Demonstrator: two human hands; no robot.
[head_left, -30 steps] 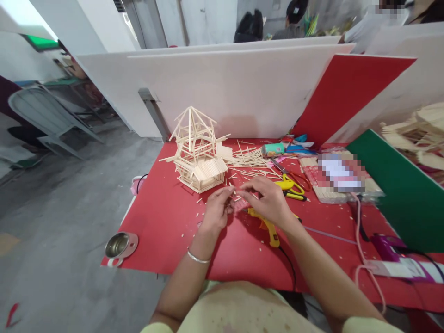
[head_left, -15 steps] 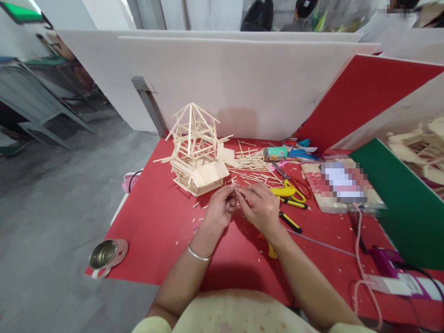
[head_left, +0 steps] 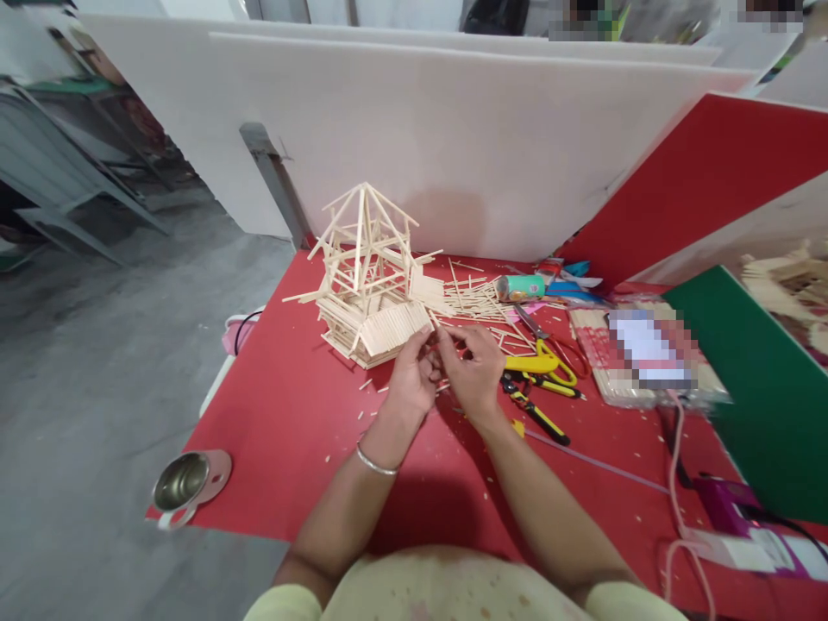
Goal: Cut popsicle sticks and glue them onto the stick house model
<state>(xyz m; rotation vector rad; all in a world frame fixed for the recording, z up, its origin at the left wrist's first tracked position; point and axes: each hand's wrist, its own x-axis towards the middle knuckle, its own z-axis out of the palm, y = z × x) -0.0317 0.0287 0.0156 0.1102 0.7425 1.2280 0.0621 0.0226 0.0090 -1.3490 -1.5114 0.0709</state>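
A model pavilion (head_left: 366,259) built of thin wooden sticks stands upright on the red tabletop, with a pointed open frame above and a slatted lower roof panel (head_left: 396,328) at its front right. At the right end of that panel, my left hand (head_left: 417,371) has its fingers curled and its thumb raised near the edge; what they pinch, if anything, is too small to make out. Close beside it, my right hand (head_left: 475,362) pinches what looks like a short wooden stick (head_left: 434,320) between thumb and forefinger, its tip by the roof edge.
Loose sticks (head_left: 475,300) lie behind my hands, near a green can (head_left: 521,287). Yellow-handled scissors (head_left: 555,362) and black-and-yellow cutters (head_left: 540,414) are at right, before a phone (head_left: 650,349) on packed sticks. A metal mug (head_left: 191,483) stands at the left corner; a white board (head_left: 414,129) rises behind.
Both hands have moved forward and up to the right edge of the slatted roof panel. The camera view has shifted slightly.
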